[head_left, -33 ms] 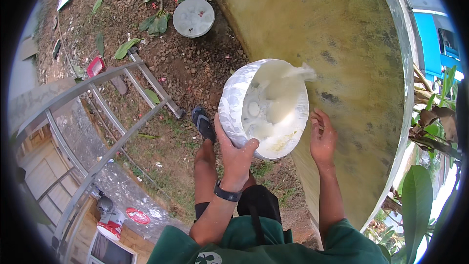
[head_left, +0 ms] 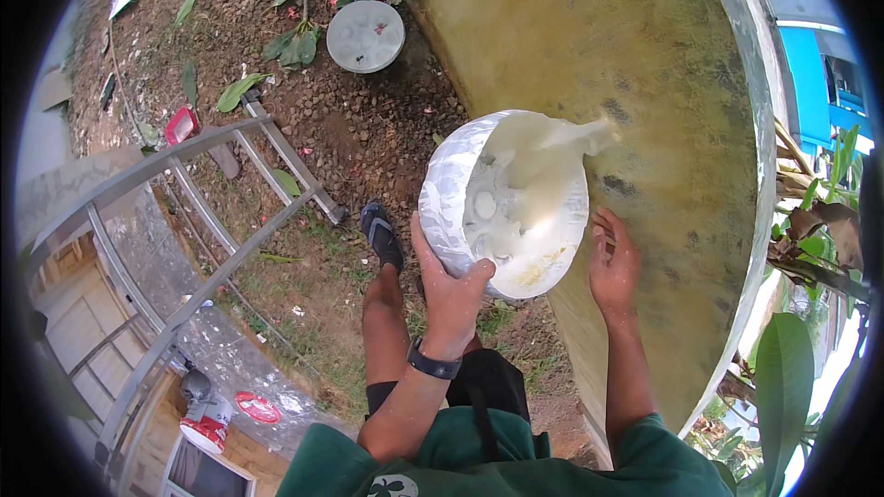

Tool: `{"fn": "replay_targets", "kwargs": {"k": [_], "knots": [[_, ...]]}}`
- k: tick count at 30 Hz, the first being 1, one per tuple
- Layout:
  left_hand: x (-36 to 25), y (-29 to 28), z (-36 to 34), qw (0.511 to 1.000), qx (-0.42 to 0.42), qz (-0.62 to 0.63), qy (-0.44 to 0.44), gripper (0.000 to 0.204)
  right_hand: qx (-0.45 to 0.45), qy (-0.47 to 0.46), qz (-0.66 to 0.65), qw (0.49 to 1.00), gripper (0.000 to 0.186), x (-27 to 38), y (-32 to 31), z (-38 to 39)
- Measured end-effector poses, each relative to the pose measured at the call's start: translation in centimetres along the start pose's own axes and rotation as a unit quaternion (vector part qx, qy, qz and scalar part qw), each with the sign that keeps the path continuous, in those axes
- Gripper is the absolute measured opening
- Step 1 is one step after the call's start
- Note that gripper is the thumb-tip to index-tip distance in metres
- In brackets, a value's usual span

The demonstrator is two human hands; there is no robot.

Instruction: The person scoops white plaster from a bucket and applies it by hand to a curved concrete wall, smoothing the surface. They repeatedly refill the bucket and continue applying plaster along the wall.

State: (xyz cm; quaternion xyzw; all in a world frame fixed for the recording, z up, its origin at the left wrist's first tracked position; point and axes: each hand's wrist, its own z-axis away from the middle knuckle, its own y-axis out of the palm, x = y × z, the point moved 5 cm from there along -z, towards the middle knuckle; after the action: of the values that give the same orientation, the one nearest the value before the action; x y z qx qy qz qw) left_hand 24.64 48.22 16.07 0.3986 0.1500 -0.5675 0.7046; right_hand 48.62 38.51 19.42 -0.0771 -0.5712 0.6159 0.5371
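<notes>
My left hand point(head_left: 451, 299) grips the rim of a white, paint-smeared bucket point(head_left: 456, 198) and holds it tipped toward a curved yellowish wall point(head_left: 589, 37). Thick white liquid point(head_left: 571, 136) spills from the bucket's far rim onto the wall. More of this liquid coats the inside of the bucket. My right hand point(head_left: 615, 267) is just right of the bucket, fingers apart, against the wall and holding nothing. A black watch sits on my left wrist.
A metal ladder point(head_left: 276, 152) lies on the gravel and grass to the left. A round grey lid point(head_left: 366, 35) lies at the wall's foot. My sandalled foot point(head_left: 380, 232) is below the bucket. A red-and-white can point(head_left: 210, 419) stands at lower left, and leafy plants point(head_left: 783, 387) at right.
The bucket has shifted slightly up and right, and the white liquid reaches further onto the wall. My right hand has moved a little lower.
</notes>
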Motion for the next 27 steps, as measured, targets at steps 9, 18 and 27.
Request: {"fn": "replay_targets", "kwargs": {"k": [9, 18, 27], "knots": [[-2.1, -4.1, -2.1, 0.997, -0.04, 0.046, -0.05, 0.107, -0.152, -0.318, 0.64, 0.683, 0.066, 10.2, 0.4, -7.6], [-6.0, -18.6, -3.2, 0.987, -0.145, 0.042, -0.056, 0.107, 0.218, -0.389, 0.836, 0.32, 0.072, -5.1, 17.2, -13.4], [-11.5, -22.5, -5.8, 0.987, -0.141, 0.066, -0.047, 0.107, -0.123, -0.401, 0.786, 0.454, 0.075, 26.4, 13.3, -31.5]]}}
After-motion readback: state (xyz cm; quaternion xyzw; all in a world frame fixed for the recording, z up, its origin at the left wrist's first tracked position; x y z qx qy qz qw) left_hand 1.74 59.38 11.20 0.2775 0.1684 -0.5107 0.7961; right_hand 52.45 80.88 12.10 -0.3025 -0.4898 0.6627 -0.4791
